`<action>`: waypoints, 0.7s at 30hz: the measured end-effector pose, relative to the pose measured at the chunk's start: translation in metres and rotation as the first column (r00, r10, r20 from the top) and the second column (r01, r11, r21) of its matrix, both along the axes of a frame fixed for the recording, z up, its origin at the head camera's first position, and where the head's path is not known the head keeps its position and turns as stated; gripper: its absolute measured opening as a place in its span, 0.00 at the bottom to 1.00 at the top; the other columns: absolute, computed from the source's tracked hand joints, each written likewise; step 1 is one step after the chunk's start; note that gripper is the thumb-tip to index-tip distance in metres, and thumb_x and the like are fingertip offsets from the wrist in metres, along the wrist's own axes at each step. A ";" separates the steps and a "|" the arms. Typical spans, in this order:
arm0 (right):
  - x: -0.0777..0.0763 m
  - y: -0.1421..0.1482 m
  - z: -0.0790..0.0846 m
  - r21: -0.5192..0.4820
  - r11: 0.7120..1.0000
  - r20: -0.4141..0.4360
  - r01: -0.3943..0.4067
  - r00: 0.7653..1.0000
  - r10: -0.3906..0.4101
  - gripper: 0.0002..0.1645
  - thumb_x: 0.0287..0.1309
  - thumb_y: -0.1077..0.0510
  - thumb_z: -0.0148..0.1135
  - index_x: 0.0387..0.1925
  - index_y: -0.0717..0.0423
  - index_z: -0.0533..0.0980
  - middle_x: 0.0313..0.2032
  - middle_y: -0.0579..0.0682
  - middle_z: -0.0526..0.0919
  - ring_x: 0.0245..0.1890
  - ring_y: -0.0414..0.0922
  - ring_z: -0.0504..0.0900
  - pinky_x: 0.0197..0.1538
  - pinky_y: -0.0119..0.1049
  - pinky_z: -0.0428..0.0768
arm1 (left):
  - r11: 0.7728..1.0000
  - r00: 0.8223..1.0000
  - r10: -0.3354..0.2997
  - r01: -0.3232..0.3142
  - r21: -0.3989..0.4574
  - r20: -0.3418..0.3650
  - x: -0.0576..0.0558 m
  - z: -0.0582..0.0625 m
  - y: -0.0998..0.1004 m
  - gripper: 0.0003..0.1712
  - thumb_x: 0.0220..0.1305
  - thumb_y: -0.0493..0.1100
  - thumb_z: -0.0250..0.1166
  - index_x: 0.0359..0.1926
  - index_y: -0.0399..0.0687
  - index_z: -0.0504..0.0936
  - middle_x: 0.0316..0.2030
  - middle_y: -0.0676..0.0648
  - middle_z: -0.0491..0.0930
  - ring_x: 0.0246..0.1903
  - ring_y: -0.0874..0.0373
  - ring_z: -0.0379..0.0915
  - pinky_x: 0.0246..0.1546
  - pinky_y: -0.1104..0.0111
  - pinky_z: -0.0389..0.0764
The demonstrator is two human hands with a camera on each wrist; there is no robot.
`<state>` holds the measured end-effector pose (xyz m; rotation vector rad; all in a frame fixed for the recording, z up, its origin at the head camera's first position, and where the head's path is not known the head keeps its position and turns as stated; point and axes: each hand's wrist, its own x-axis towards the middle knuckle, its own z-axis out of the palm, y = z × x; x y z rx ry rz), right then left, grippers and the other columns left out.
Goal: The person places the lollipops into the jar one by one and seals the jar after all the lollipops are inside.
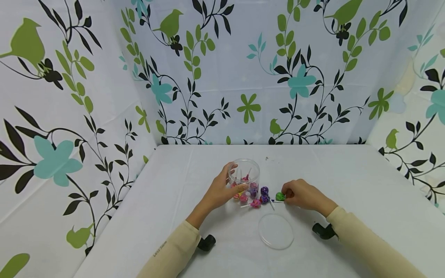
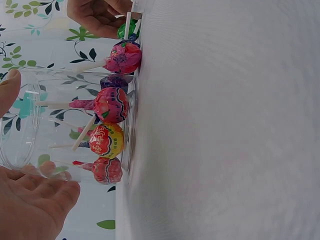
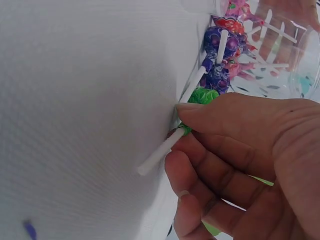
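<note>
A clear plastic jar [image 1: 256, 174] with several wrapped lollipops inside stands on the white table, its top uncovered. My left hand [image 1: 219, 190] grips it from the left, thumb across the near side and fingers round the far side. To the jar's right, my right hand [image 1: 305, 195] pinches a green lollipop [image 1: 280, 196] between thumb and fingers. The right wrist view shows its white stick [image 3: 157, 154] jutting out below the fingertips. Two purple lollipops [image 1: 264, 190] lie between the jar and that hand. In front of the jar rests a pink lollipop [image 1: 255, 203].
A clear round lid [image 1: 276, 248] lies flat on the table [image 1: 240, 258], nearer to me than the lollipops. Black wrist cameras [image 1: 207, 243] stick out below both sleeves. Patterned cloth [image 1: 222, 88] with birds and leaves hangs behind the table and at both sides.
</note>
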<state>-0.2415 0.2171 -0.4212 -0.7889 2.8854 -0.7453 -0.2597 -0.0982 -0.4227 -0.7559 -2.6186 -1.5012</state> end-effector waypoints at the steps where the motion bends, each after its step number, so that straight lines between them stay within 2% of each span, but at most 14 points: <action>1: 0.000 0.000 -0.001 -0.001 1.000 -0.003 -0.003 1.000 0.003 0.09 0.56 0.67 0.75 0.39 0.61 0.85 0.30 0.42 0.81 0.29 0.40 0.75 0.33 0.33 0.81 | 1.000 1.000 0.000 0.000 0.000 0.002 0.000 0.000 0.000 0.54 0.65 0.60 0.73 0.81 0.49 0.54 0.76 0.46 0.64 0.73 0.41 0.62 0.70 0.47 0.65; 8: 0.000 0.001 0.001 -0.025 0.999 -0.035 -0.022 0.999 0.022 0.09 0.56 0.69 0.74 0.39 0.61 0.85 0.29 0.42 0.81 0.29 0.39 0.75 0.33 0.34 0.81 | 1.000 1.000 -0.003 0.003 0.005 0.007 0.000 0.000 0.000 0.54 0.66 0.59 0.73 0.81 0.48 0.53 0.76 0.46 0.64 0.73 0.41 0.61 0.71 0.48 0.65; 21: 0.001 -0.001 0.028 -0.072 0.997 -0.104 -0.003 0.995 -0.005 0.09 0.59 0.67 0.71 0.42 0.63 0.86 0.32 0.43 0.83 0.31 0.41 0.78 0.35 0.35 0.83 | 1.000 1.000 -0.002 0.002 -0.001 0.006 0.000 0.000 0.000 0.53 0.66 0.58 0.73 0.81 0.48 0.54 0.76 0.45 0.64 0.73 0.41 0.61 0.71 0.48 0.65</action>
